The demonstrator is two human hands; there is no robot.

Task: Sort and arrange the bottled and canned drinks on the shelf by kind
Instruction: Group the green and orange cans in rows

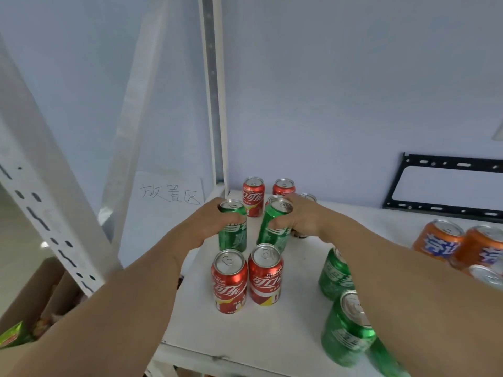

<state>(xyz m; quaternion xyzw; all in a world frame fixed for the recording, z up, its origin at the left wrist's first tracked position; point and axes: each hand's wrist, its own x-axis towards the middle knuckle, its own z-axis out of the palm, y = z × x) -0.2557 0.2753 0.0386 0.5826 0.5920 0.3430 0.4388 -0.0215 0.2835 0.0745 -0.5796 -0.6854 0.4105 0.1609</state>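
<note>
Sorting is partway: each hand, left (211,223) and right (303,217), grips a green can among red cans (246,278), orange cans (460,246) waiting at 3 o'clock.

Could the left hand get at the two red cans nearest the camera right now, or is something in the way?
Probably not at once: the left hand is gripping a green can behind them. Otherwise the way looks free: the two red cans stand in the open beside that forearm, nothing covering them.

Glossy metal cans (230,284) stand on a matt white shelf board (285,317).
</note>
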